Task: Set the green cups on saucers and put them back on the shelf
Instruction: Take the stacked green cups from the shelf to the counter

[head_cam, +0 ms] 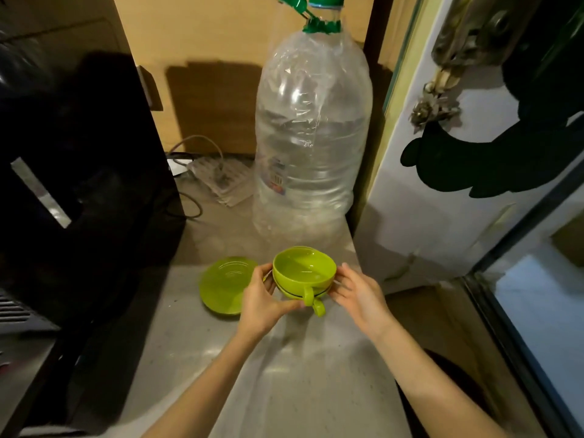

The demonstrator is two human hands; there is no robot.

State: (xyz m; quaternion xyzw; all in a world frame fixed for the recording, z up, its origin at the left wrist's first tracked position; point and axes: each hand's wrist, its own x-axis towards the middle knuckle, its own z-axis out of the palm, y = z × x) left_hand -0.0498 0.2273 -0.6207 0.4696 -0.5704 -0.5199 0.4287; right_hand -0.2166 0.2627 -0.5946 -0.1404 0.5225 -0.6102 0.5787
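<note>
While the bottle (313, 128) label stays unreadable, both hands — left (262, 298), right (360, 295) — clasp stacked green cups (305, 268).

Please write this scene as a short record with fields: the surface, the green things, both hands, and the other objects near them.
surface: pale counter
held item: two green cups stacked, handles toward the camera, possibly a saucer under them, mostly hidden
left hand: grips the left side of the stack
right hand: fingers on the right side of the stack
spare saucer: green, lies on the counter, left of the cups, nothing on it
behind: large clear plastic bottle, green cap, upright
left side: black appliance
shelf: not identifiable
</note>
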